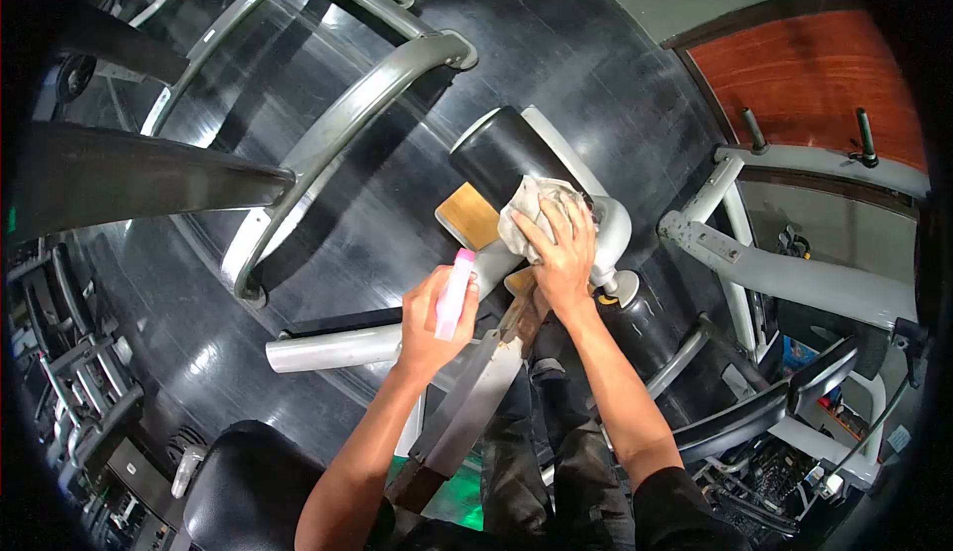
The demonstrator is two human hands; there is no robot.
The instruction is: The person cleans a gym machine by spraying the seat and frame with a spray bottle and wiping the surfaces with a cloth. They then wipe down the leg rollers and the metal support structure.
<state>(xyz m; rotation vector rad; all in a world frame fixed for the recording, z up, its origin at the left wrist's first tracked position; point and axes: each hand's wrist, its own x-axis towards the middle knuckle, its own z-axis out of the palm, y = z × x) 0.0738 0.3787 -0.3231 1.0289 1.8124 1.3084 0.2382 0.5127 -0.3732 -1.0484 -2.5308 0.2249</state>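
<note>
My left hand (pixel 429 323) is closed around a slim white bottle with a pink top (pixel 455 298), held upright in front of the grey machine frame (pixel 476 382). My right hand (pixel 564 253) presses a crumpled whitish cloth (pixel 526 204), fingers bent over it. The cloth lies against the lower end of a black padded roller (pixel 511 149) on the exercise machine. Just left of the cloth is a tan, wood-coloured plate (pixel 469 215). A curved white-grey arm (pixel 613 238) of the machine passes to the right of my right hand.
Bent grey tubing (pixel 338 144) of another machine stands at the left. A black seat (pixel 253 486) is at the lower left. On the right are a white-grey beam (pixel 804 273) and a reddish-brown panel (pixel 814 84). Dark flooring (pixel 596 65) lies beneath.
</note>
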